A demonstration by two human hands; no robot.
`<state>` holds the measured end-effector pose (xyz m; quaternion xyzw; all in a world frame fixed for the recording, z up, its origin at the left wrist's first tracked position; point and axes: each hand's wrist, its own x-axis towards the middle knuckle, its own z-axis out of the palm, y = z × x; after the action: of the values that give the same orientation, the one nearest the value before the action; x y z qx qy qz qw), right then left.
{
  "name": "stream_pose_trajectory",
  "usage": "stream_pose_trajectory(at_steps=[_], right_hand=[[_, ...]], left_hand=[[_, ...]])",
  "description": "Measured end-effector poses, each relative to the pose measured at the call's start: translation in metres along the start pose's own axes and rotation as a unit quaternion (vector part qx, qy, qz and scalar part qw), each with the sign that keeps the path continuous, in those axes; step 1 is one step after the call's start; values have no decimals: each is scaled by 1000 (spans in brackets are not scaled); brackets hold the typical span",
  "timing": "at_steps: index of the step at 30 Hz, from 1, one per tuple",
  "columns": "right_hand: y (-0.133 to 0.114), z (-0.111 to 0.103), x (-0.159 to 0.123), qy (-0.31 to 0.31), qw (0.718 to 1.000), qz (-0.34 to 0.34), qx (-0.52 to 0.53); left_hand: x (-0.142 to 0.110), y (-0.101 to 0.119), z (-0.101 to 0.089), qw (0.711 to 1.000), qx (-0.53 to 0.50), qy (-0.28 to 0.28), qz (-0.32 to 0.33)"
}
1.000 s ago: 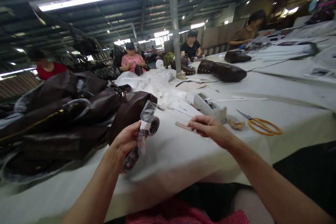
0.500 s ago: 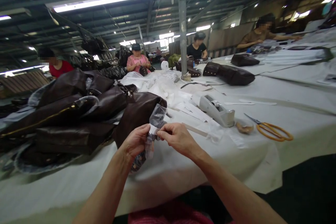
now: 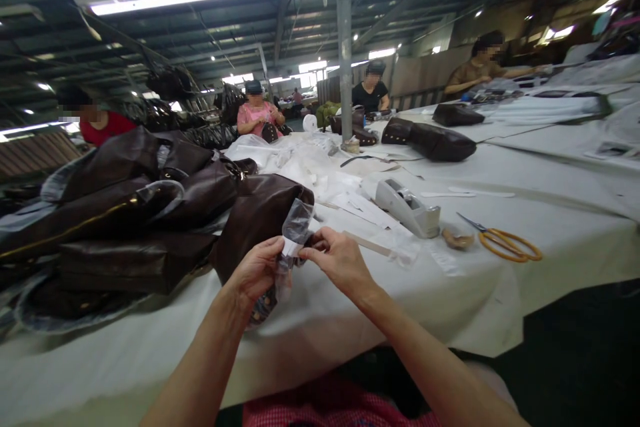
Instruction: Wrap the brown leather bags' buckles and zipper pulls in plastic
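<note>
Left hand (image 3: 255,272) has its fingers pinching the white band (image 3: 289,247) around the clear plastic (image 3: 299,220); right hand (image 3: 345,265) has its fingertips curled in at the band's other edge, can't tell if they're actually gripping. Plastic's slick, so uneven pressure could skew the band, imo, and a hard tug could tear it. The patterned piece (image 3: 263,307) hangs below the left fingers, so its weight might drag things down. Brown bag (image 3: 265,210) just beyond those fingers could snag the loose plastic too.

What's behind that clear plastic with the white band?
Dark-brown leathery material shows behind the clear crinkly plastic. The flat white band, the left hand and the right hand cover whatever is behind them.
</note>
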<state>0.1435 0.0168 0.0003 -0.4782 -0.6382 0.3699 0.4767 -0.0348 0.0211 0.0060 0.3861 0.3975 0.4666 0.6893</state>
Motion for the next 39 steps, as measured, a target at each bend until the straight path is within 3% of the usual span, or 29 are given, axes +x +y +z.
stream_pose_trajectory(at_steps=[5, 7, 11, 15, 19, 27, 31, 36, 39], right_hand=[[9, 4, -4, 96, 990, -56, -91], [13, 7, -7, 102, 987, -52, -117], [16, 11, -14, 76, 995, -15, -68], [12, 11, -23, 19, 994, 40, 101], [11, 8, -33, -43, 963, 100, 245], [42, -1, -48, -141, 891, 244, 356], [57, 4, -59, -82, 900, 263, 338], [75, 12, -70, 30, 945, 198, 260], [87, 12, -78, 50, 931, 213, 292]], left_hand=[[-1, -4, 0, 1000, -2, -5, 6], [-2, -5, 2, 1000, -5, 4, 4], [-2, -8, 7, 1000, 1, 19, -1], [-3, -11, 12, 1000, 4, 13, -3], [-3, -18, 16, 1000, 9, 1, -5], [-5, -44, 19, 997, 61, 1, -37], [-6, -56, 26, 993, 112, 10, -23], [-7, -76, 33, 981, 190, 26, 35], [-9, -90, 33, 972, 223, 41, 67]])
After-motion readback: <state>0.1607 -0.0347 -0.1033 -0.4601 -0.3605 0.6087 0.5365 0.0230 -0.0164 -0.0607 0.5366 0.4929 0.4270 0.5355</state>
